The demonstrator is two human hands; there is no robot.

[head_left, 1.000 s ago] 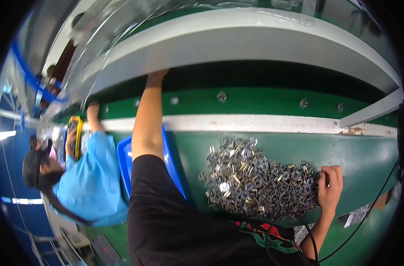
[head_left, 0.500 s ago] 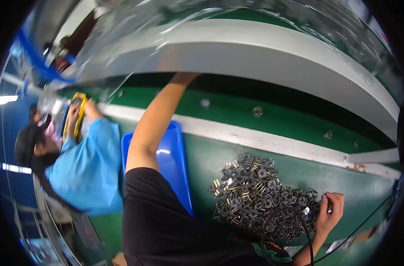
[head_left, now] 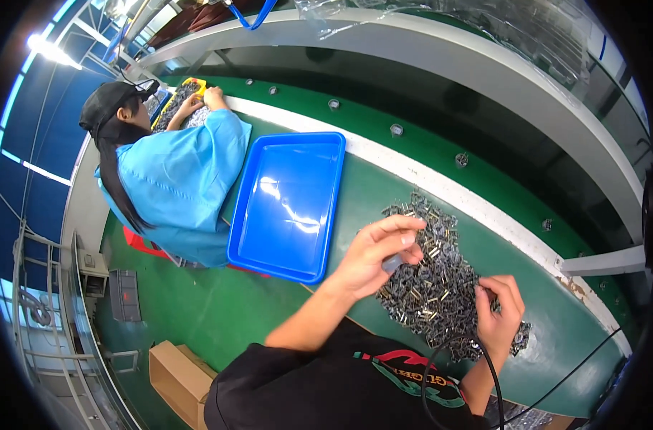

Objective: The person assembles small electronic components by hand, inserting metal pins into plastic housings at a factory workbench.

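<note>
A heap of several small grey metal parts [head_left: 434, 276] lies on the green table [head_left: 355, 215]. My left hand [head_left: 378, 252] hovers over the heap's near left edge, fingers pinched on a small grey piece [head_left: 392, 264]. My right hand [head_left: 500, 309] rests on the heap's right side, its fingers curled among the parts. Whether it grips any of them I cannot tell.
An empty blue tray [head_left: 287, 204] sits left of the heap. Beyond it a person in a light blue coat and black cap [head_left: 172, 168] works at a yellow tray [head_left: 179, 97]. A white shelf [head_left: 441, 50] runs above the table. A cardboard box [head_left: 179, 376] stands on the floor.
My left arm has come down from the shelf above to the heap and now pinches a small piece. The view has swung left; my right hand stays on the heap.
</note>
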